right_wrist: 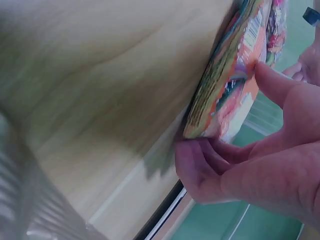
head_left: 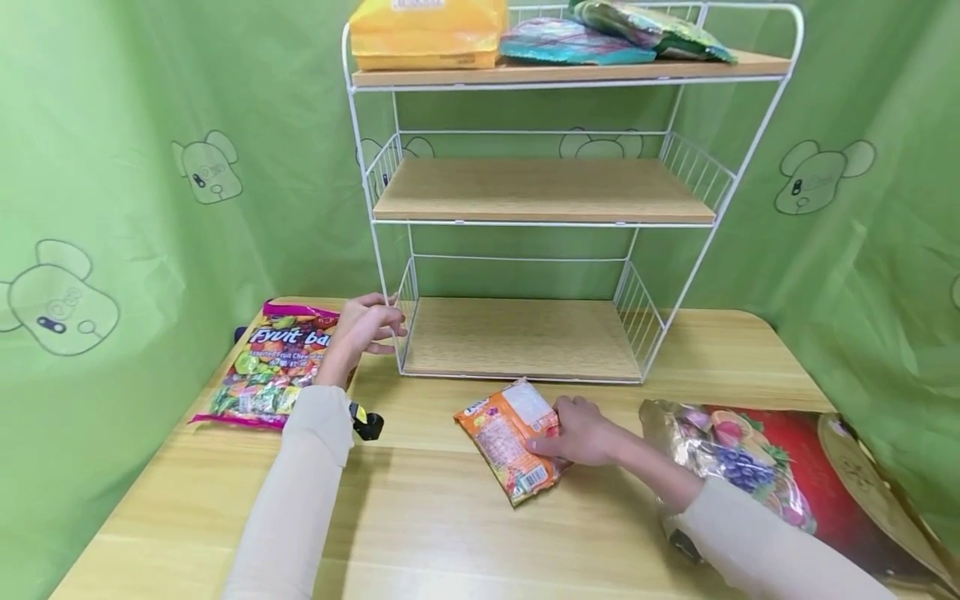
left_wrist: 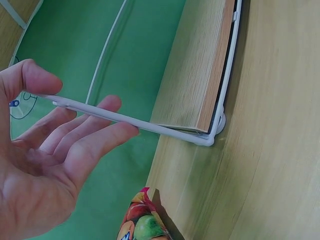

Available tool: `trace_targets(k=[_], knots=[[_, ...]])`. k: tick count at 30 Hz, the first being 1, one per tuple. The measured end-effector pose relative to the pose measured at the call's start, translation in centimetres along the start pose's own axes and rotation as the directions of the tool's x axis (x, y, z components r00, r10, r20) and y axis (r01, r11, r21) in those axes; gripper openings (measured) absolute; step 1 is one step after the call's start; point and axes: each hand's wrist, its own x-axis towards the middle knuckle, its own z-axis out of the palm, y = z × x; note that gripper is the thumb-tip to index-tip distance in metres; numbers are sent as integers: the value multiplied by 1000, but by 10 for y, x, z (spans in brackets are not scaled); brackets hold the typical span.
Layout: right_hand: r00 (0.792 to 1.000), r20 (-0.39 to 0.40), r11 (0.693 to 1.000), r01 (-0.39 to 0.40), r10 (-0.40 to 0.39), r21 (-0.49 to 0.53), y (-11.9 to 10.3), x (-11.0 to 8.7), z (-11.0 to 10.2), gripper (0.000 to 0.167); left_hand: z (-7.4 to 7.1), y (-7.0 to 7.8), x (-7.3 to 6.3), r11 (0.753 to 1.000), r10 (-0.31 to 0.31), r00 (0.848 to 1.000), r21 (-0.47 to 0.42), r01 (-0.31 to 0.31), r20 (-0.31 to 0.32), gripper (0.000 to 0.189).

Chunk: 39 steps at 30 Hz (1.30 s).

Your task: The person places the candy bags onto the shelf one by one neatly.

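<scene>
My left hand (head_left: 367,325) is at the lower left of the white wire rack (head_left: 375,250). In the left wrist view its thumb and fingers lie on both sides of the rack's white post (left_wrist: 165,130), holding it. My right hand (head_left: 588,433) grips the right side of an orange snack packet (head_left: 502,437) on the table, in front of the bottom shelf. In the right wrist view the thumb presses the printed face of the packet (right_wrist: 245,75), and the fingers curl at its edge.
A fruit chew candy bag (head_left: 277,367) lies at the left. To the right is a large red and clear fruit-print bag (head_left: 787,475). The top shelf bears a yellow package (head_left: 427,33), a teal packet (head_left: 573,43) and a green packet (head_left: 645,25). Green curtain (head_left: 247,242) surrounds the table.
</scene>
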Motion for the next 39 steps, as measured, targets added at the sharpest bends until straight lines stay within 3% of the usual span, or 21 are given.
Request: trace_targets(k=[6, 13, 21, 27, 34, 39], knots=[[1000, -6, 1000, -25, 25, -14, -2, 2, 3, 69, 0, 0, 0, 1000, 0, 1000, 1, 0, 5, 43], [997, 76, 979, 15, -32, 204, -4, 6, -5, 48, -2, 3, -3, 1000, -4, 1000, -4, 4, -2, 45], [994, 106, 972, 14, -40, 233, -1, 8, -12, 51, -2, 2, -1, 1000, -9, 1000, -10, 9, 1, 46], [996, 77, 958, 28, -52, 285, 2, 9, -18, 58, 0, 0, 0, 1000, -7, 1000, -12, 7, -2, 46], [994, 104, 872, -28, -27, 488, 1, 5, -27, 69, 0, -1, 0, 1000, -12, 1000, -20, 12, 6, 46], [999, 28, 865, 17, -35, 502, -3, 2, -36, 66, -1, -1, 0, 1000, -10, 1000, -13, 10, -1, 44]])
